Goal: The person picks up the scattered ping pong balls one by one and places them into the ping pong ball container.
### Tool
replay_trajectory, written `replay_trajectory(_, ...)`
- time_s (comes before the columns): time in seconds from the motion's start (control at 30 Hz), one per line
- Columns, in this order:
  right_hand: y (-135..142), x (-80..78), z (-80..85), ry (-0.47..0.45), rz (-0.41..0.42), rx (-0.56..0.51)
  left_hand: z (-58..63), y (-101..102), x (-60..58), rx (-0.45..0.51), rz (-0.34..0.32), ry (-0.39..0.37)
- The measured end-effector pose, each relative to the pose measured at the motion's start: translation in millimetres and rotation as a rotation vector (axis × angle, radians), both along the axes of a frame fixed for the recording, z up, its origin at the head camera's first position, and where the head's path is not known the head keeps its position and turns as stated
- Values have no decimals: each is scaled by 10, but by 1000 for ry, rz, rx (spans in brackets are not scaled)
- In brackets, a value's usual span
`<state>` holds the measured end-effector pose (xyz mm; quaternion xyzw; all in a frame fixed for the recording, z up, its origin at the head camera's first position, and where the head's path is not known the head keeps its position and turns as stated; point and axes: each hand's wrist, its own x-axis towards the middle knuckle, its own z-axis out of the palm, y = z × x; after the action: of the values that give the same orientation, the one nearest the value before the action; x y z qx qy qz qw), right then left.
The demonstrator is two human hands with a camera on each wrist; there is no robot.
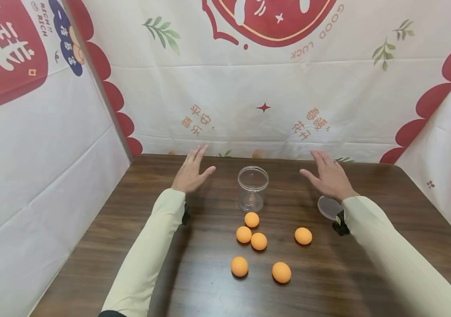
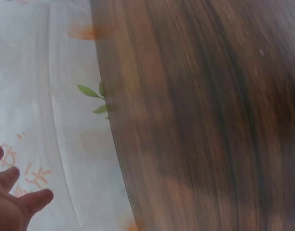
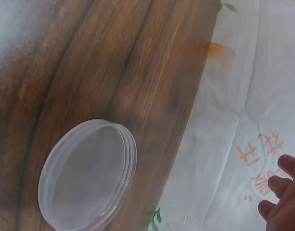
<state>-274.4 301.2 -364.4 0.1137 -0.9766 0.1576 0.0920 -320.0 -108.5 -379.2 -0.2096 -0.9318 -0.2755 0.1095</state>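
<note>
Dark wooden surface (image 1: 205, 293), printed cloth (image 1: 225, 81) behind. Clear jar (image 1: 253, 191) between left hand (image 1: 191, 172) and right hand (image 1: 328, 177), well apart from parted, outstretched fingers (image 3: 279, 186). Orange balls (image 1: 259, 241) in front, lid (image 3: 89, 178) near right hand.

The place is arranged as a screened booth: a wood-grain table (image 1: 201, 295) is enclosed at the back and sides by white cloth (image 1: 233, 86) printed with "GOOD LUCK" lettering (image 1: 322, 34). The surrounding room type cannot be determined.

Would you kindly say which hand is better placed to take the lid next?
Probably the right hand: it is empty and by the lid; the left hand is on the jar's other side.
</note>
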Motion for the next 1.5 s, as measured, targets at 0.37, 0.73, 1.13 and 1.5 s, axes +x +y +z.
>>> replay_trajectory(0.37,-39,259,-27,-73,74,-14,32,218,34,187,-140,-102)
replay_trajectory(0.73,-60,559,-154,-125,85,-93,74,438,145,359,-266,-263)
replay_trajectory(1.13,-151,964,-378,-92,176,-151,53,529,195,362,-327,-407)
replay_trajectory(1.5,-225,1190,-523,-20,262,-107,-33,644,228,339,-328,-420)
